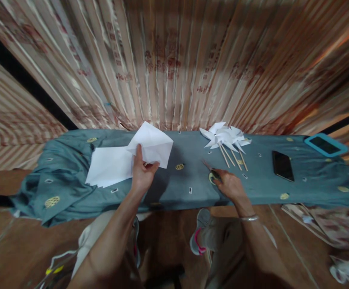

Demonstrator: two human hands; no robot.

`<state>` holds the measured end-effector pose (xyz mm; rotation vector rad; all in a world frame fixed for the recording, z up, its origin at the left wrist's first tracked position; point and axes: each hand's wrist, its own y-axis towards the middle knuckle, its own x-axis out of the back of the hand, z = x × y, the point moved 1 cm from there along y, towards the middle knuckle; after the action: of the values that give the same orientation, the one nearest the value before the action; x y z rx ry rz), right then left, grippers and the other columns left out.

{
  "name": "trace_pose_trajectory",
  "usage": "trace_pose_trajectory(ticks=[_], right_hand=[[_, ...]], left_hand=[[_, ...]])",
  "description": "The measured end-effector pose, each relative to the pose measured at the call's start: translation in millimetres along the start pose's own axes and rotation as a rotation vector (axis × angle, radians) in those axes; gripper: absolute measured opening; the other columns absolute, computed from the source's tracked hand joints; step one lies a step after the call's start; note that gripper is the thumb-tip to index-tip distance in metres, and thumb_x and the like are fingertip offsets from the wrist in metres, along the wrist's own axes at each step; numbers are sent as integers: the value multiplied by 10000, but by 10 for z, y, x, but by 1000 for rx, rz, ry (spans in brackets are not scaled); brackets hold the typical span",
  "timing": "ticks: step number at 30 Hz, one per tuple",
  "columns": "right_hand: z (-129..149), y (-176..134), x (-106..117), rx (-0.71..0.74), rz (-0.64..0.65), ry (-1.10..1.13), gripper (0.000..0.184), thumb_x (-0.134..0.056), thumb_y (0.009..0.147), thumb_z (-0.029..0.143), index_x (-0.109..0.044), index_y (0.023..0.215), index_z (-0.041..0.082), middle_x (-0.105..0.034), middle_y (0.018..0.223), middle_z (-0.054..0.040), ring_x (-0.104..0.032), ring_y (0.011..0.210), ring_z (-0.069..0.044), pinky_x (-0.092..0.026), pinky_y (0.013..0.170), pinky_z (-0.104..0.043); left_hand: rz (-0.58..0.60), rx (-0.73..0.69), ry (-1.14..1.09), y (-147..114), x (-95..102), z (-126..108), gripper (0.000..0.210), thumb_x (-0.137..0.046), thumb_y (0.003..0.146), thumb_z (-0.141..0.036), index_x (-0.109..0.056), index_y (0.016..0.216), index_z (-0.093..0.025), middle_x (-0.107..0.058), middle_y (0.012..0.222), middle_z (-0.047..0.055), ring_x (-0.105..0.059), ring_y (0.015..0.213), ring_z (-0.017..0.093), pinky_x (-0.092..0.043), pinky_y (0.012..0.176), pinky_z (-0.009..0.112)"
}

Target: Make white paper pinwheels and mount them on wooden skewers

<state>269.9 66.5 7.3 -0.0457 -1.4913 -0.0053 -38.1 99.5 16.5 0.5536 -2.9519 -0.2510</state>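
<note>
A square sheet of white paper [156,142] with faint crease lines is pinched in my left hand [143,172], thumb on top and fingers partly beneath it. Under and beside it, a stack of white paper [110,164] lies on the cloth. My right hand [230,184] is closed around the handles of a pair of scissors [212,173], whose blades point up and left, low over the cloth. Beyond that hand lie several white paper pinwheels [224,134] on thin wooden sticks, their heads overlapping.
A green patterned cloth [189,176] covers the long narrow bench. To the right are a dark phone [283,165] and a blue-framed tablet [325,145]. Striped printed sheeting [174,64] hangs behind. My feet are on the brown floor below the front edge.
</note>
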Motion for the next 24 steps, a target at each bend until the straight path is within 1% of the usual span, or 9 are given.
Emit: trace_pose_trajectory(ticks=[4,7,10,12,15,17,19,21,24], right_hand=[[30,14,57,-19,34,26,390,-560,800,167,-608,1187,147,-722,1000,-150,-685,908,-258,-469,756,-302],[171,48,59,-81,15,265,286,-571,771,181,-667,1041,176,-738,921,-110,-691,868,-245,-475,736,-308],[426,81,-10,-121,52,882,263,-653,700,248,-666,956,192,-733,880,-59,-684,791,-212,-491,637,-285],[630,82,-72,-174,186,1356,367,-733,628,288,-651,971,184,-728,877,-56,-680,740,-202,-481,561,-265],[905,45,-117,-162,343,1823,482,-825,569,321,-656,1003,196,-726,899,-49,-675,776,-171,-499,651,-258],[1026,3,-126,-129,435,1935,452,-820,609,406,-670,980,195,-721,853,-44,-647,722,-138,-476,616,-232],[1098,-43,-132,-81,517,1959,457,-747,687,525,-677,990,189,-709,807,-45,-610,664,-114,-434,557,-210],[1135,-87,-137,-15,588,1925,511,-676,733,596,-673,1034,183,-700,805,-50,-591,653,-107,-409,543,-202],[1163,-135,-137,143,658,1803,571,-630,764,618,-648,1115,169,-695,858,-63,-593,704,-119,-413,583,-213]], left_hand=[[-8,29,-15,26,-58,-34,1004,-754,579,-204,-280,1464,-225,-510,1278,120,-585,843,144,-545,712,265],[-48,33,6,52,-96,-94,1008,-765,558,-186,-306,1454,-220,-542,1221,103,-572,781,126,-545,680,251],[-74,46,-40,72,-136,-156,1010,-756,557,-141,-300,1455,-215,-558,1221,104,-584,799,135,-551,689,251],[-89,59,-59,88,-157,-186,1006,-754,560,-124,-301,1454,-216,-545,1264,113,-596,821,143,-554,704,256],[-119,77,-94,134,-164,-191,971,-757,579,-133,-322,1442,-223,-521,1322,118,-607,870,155,-552,750,265],[-139,84,-136,178,-154,-165,947,-753,598,-142,-326,1439,-219,-523,1329,119,-610,925,167,-541,801,279],[-143,87,-170,215,-142,-126,940,-755,610,-157,-319,1442,-209,-524,1329,122,-609,977,181,-530,837,293],[-128,90,-178,229,-139,-86,957,-772,601,-178,-318,1443,-209,-522,1329,121,-606,1007,194,-531,837,295],[-82,115,-194,197,-169,-36,996,-787,571,-177,-315,1447,-228,-558,1286,105,-615,973,189,-547,792,287]])
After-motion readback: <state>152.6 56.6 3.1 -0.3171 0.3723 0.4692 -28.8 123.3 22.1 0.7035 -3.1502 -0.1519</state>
